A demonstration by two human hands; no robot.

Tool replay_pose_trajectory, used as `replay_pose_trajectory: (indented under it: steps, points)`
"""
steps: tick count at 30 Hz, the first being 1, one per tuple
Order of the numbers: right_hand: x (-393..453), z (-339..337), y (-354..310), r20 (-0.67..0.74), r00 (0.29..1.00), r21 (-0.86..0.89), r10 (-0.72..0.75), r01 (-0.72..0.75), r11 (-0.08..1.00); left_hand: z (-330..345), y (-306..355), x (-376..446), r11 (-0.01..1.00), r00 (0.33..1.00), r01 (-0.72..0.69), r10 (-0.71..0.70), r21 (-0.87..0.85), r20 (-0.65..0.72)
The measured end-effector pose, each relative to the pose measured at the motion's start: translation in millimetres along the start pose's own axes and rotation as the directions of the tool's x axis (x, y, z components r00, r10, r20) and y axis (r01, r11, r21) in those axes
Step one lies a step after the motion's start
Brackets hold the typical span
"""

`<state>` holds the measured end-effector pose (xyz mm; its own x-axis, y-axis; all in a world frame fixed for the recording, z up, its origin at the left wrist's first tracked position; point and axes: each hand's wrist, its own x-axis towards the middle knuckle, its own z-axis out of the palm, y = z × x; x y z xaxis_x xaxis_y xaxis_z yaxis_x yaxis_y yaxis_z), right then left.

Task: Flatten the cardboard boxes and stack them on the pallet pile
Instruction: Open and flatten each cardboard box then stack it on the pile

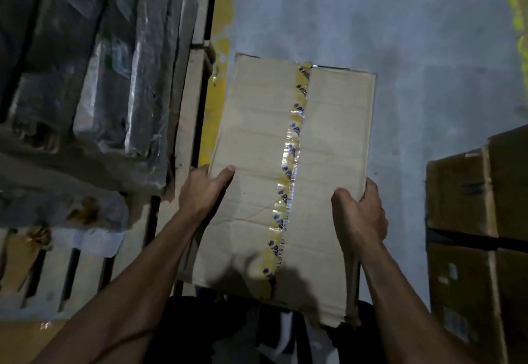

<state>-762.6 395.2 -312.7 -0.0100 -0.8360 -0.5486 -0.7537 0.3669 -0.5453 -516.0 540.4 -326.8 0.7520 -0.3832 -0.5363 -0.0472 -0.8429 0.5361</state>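
Fingers of left hand (203, 189) and right hand (360, 212) curled round side edges of taped cardboard box (288, 180), box held above grey floor (400, 20), wooden pallet (188, 83) left, stacked boxes (468, 235) right

A cardboard box (285, 169) being held between two hands above the floor (414, 35).

The left hand (204, 189) is gripping the box's left edge and the right hand (361, 212) its right edge, thumbs lying on the upper face. A strip of tape (291, 146) is running along the middle seam. To the left, wrapped bundles (94, 63) are lying on a wooden pallet (185, 106). To the right, stacked boxes (474, 220) are sitting on the floor, apart from the held box.
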Motion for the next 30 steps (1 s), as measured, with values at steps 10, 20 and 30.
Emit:
replay_pose_trajectory:
  steps: [10,20,30]
  points:
    - [44.0,64.8,68.3,-0.055,0.998,0.168,0.001,0.009,0.986,67.3,-73.2,45.5,0.952,0.967,-0.244,0.254,-0.184,0.034]
    - [7.9,77.2,139.3,0.042,0.999,0.373,-0.008,-0.009,0.928,60.4,-128.7,28.4,0.949,0.935,-0.248,0.287,-0.194,0.207]
    - [-17.2,127.0,168.1,0.062,0.993,0.382,-0.102,0.07,0.921,51.0,-172.3,46.5,0.935,0.923,-0.35,0.355,-0.057,0.149]
